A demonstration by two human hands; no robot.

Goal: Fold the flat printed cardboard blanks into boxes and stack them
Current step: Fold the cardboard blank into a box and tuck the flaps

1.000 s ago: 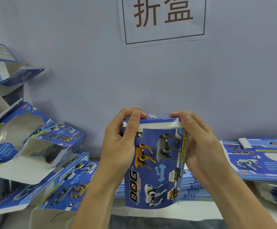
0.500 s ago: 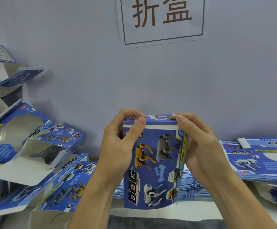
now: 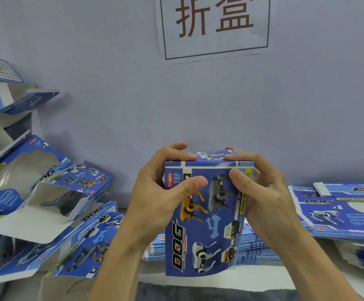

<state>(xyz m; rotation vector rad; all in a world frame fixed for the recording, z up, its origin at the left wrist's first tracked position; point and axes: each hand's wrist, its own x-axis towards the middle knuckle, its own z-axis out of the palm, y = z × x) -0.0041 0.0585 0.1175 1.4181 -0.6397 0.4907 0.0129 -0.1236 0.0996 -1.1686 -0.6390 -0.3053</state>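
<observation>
**Box held upright, both hands on its top flap**

Landmark: the blue printed box [image 3: 205,216], upright at centre frame, printed face toward the camera, lower edge just above the near edge of the table [image 3: 252,276]. "DOG" lettering runs up its lower left; toy dogs and a bone printed across the face.

Left hand [image 3: 166,192]: grip holding the box's upper left corner. Fingers curled over the top flap, thumb pressed flat on the front face beside the "TOP" mark.

Right hand [image 3: 261,192]: grip holding the upper right corner. Fingers on the top flap, thumb on the front face by the yellow side stripe. The two sets of fingertips lie close together on the flap, not touching.

Behind the box, low: a stack of flat blanks [image 3: 257,246] on the table. Right of the box: a second pile of flat blanks [image 3: 339,211], top sheet face up. Left of the box: folded boxes [image 3: 46,192] with window cut-outs, piled loosely and tilted, some flaps open.

Above the box, on the wall: a white paper sign [image 3: 214,25] with two brown characters.
</observation>
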